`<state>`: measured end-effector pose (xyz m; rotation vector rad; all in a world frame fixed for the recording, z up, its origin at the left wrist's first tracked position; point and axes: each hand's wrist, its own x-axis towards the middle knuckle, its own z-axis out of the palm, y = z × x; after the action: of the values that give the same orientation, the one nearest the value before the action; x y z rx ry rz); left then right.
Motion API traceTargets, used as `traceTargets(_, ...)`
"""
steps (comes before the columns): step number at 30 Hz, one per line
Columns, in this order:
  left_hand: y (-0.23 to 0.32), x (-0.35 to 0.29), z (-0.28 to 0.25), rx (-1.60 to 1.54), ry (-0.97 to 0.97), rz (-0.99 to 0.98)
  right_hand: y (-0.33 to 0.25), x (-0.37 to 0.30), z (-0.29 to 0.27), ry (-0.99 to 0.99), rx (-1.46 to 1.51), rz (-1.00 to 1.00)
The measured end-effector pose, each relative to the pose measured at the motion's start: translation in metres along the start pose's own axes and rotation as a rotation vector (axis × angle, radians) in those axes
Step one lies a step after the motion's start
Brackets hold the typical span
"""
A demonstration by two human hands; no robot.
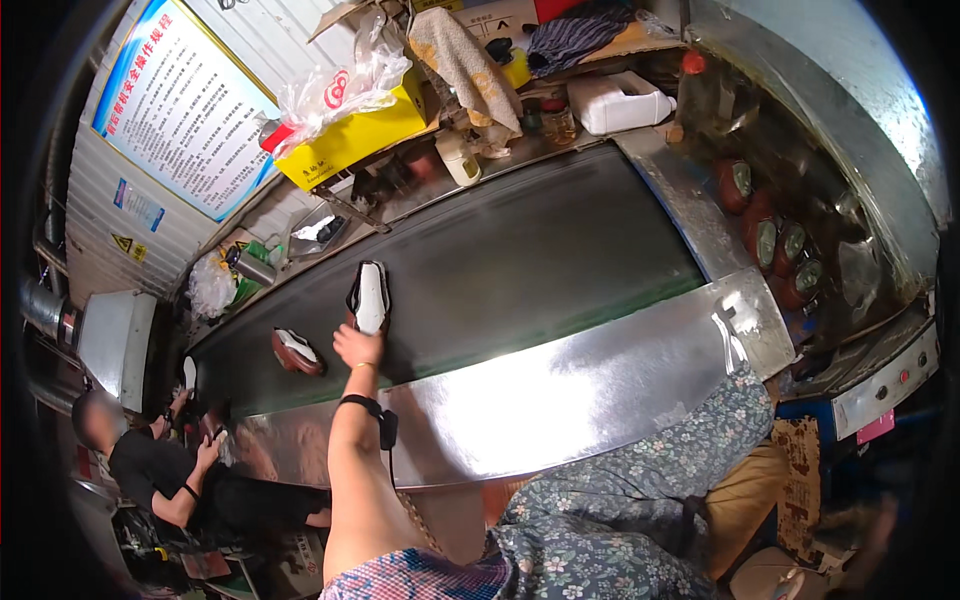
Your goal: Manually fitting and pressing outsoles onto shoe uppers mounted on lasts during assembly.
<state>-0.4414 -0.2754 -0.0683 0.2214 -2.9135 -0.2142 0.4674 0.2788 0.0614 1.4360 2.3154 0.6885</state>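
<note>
My left hand [358, 346] reaches across the dark conveyor belt [540, 250], its fingers closed on the near end of a dark shoe [371, 298]. That shoe's long white face is turned up, and its far end points away from me. To the left of my hand, apart from it, a red-brown shoe [297, 352] with a white face lies tilted on the belt. A black band with a small box circles my left wrist. My right hand does not show; floral cloth fills the lower right.
A shiny metal ledge [520, 410] runs along the belt's near side. At the left a co-worker [170, 465] sits by the belt. A yellow box [360, 135] and white jug [620, 103] stand behind it. Several reddish shoes [765, 240] lie in the right-hand machine.
</note>
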Motion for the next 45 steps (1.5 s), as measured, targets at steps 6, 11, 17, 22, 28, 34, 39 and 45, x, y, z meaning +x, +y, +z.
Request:
traceTargets(6, -0.020, 0.032, 0.040, -0.502, -0.445, -0.202, -0.175, -0.082, 0.033, -0.471, 0.550, 0.213)
traceTargets(11, 0.064, -0.065, 0.058, -1.180, -0.666, -0.186, -0.228, -0.033, -0.073, -0.345, 0.763, 0.264)
traceTargets(17, 0.160, -0.256, -0.046, -1.399, -1.418, 0.214, -0.323, 0.088, -0.130, -0.021, 2.024, -0.241)
traceTargets(22, 0.230, -0.372, -0.130, -0.757, -1.377, 1.175, -0.312, 0.094, -0.216, 0.430, 1.789, -0.029)
traceTargets(28, 0.287, -0.432, -0.143, -0.765, -1.393, 1.515, -0.287, 0.020, -0.155, 0.562, 1.382, -0.060)
traceTargets(34, 0.338, -0.492, -0.114, -1.029, -1.896, 1.254, -0.271, 0.036, -0.149, 0.496, 0.987, -0.162)
traceTargets(39, 0.331, -0.495, -0.092, -1.115, -1.989, 1.048, -0.275, 0.036, -0.131, 0.043, 1.557, -0.022)
traceTargets(45, 0.330, -0.497, -0.078, -1.123, -1.814, 1.119, -0.307, 0.012, -0.098, -0.153, 2.285, 0.051)
